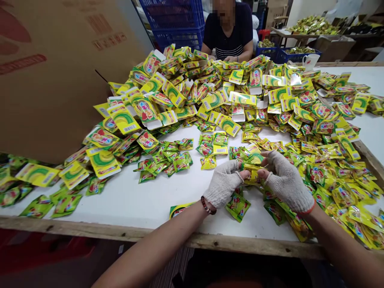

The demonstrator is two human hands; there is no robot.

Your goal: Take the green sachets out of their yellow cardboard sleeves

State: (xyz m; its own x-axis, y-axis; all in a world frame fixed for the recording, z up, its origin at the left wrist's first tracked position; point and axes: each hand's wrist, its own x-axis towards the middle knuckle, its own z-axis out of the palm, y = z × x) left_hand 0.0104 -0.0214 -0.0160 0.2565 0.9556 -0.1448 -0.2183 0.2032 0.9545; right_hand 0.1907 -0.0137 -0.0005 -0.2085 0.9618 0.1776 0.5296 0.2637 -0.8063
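My left hand [223,183] and my right hand [285,180], both in fingerless knit gloves, meet over the near part of the white table [135,200]. Between their fingertips they pinch a small stack of green-yellow sachets [251,171], held edge-on. More loose sachets [238,206] lie just below my hands, and a thick spread of sachets [345,188] runs along the right side. Small yellow-green cartons [123,118], many with open flaps, are heaped across the middle and far part of the table.
A big cardboard box [54,68] stands at the left. Across the table sits another person [229,32] in a dark top, in front of blue crates [177,22]. A white mug [310,61] stands at the far right. The table's wooden edge [120,231] runs near me.
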